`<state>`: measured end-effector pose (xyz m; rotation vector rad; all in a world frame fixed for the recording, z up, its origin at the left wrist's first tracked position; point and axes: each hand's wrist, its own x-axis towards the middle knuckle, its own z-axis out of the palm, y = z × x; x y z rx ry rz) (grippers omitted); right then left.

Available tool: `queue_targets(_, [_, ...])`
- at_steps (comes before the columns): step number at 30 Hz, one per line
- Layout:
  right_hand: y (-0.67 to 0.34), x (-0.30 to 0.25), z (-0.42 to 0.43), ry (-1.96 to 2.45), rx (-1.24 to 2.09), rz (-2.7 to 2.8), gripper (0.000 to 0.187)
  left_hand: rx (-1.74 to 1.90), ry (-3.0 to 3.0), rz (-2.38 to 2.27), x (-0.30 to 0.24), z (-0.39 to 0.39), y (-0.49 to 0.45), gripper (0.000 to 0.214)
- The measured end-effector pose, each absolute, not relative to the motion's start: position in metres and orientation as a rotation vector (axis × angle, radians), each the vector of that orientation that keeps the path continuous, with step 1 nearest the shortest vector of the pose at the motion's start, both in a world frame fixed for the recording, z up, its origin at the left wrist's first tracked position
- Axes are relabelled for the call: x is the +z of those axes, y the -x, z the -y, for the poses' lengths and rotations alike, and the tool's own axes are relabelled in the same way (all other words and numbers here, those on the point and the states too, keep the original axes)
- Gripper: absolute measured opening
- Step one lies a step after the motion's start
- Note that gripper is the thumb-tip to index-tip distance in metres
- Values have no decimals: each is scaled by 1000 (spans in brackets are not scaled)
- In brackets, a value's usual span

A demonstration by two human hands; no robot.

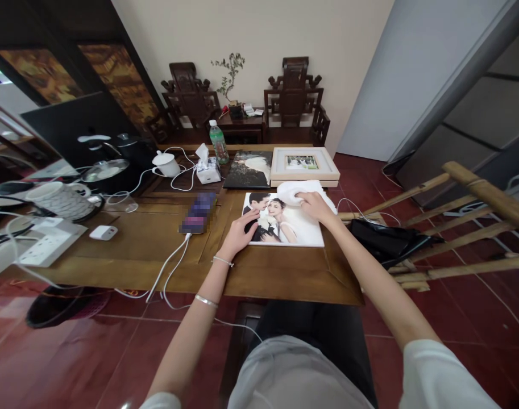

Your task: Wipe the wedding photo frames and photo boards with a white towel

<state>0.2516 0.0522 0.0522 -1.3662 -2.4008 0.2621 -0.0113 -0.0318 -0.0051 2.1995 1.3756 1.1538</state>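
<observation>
Along the near edge of the brown wooden table [259,278], we have a flat, white-edged rectangular photo print [282,221] of a couple, lying face up right before the wearer. Lettering first: the plastic bottle with a white cap and green label [219,142] carries print too small to read, and the phone [197,215], left of the photo, shows a pixelated screen, any words on it beyond reading. Now the hands! Left hand [242,234], fingers loosely spread and slightly bent, rests on the print's left side, bracing nothing but that edge. Over on the upper right, the right hand [314,205] pinches a bunched white cloth [290,193] between bent fingers and thumb, pressing it against the print's top corner; part of the cloth spreads out beyond the knuckles. Just behind sit a dark picture panel with a white gown [248,169] and, touching the cloth or nearly so, a cream square frame [326,163].
</observation>
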Motion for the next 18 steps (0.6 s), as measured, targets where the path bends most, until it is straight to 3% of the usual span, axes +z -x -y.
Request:
queue_targets(9, [-259, 36, 50, 1243, 226, 2497, 39, 1189, -2197, -1367, -6, 31, 9, 30])
queue_targets(13, [-250, 45, 100, 1129, 392, 2584, 39, 1203, -2191, -1364, -5, 31, 7, 30])
queue_targets(18, [-225, 56, 99, 1133, 504, 2590, 41, 1184, -2197, -1366, -6, 31, 8, 30])
